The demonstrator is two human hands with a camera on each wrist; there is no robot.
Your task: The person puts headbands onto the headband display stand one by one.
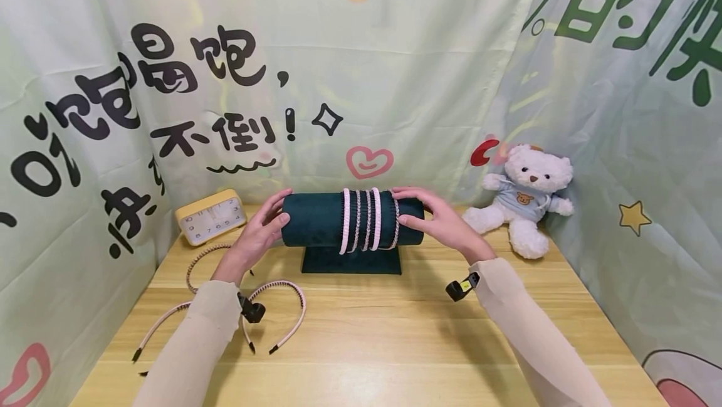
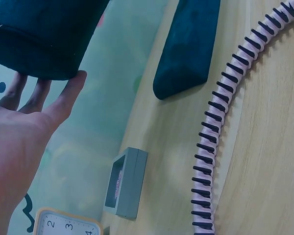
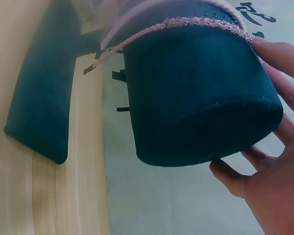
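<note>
A dark green velvet headband stand (image 1: 313,219) has a horizontal cylinder on a flat base. Several pink headbands (image 1: 345,222) ring the cylinder, some puffy, some thin and beaded. At the cylinder's left end is my left hand (image 1: 259,231), fingertips touching the end's rim in the left wrist view. My right hand (image 1: 437,219) reaches round the right part, pinching at the rightmost beaded headband (image 3: 191,22), thumb in front and fingers over the top. This headband's tip hangs below the cylinder in the right wrist view. Other fingers of that hand lie near the cylinder's end.
Loose headbands (image 1: 293,288) lie on the wooden table (image 1: 361,338) beside and under my left forearm. A yellow clock (image 1: 211,217) stands back left, with a small grey box (image 2: 130,183) near it. A white teddy bear (image 1: 527,200) sits back right. Printed curtains (image 1: 395,81) enclose the table.
</note>
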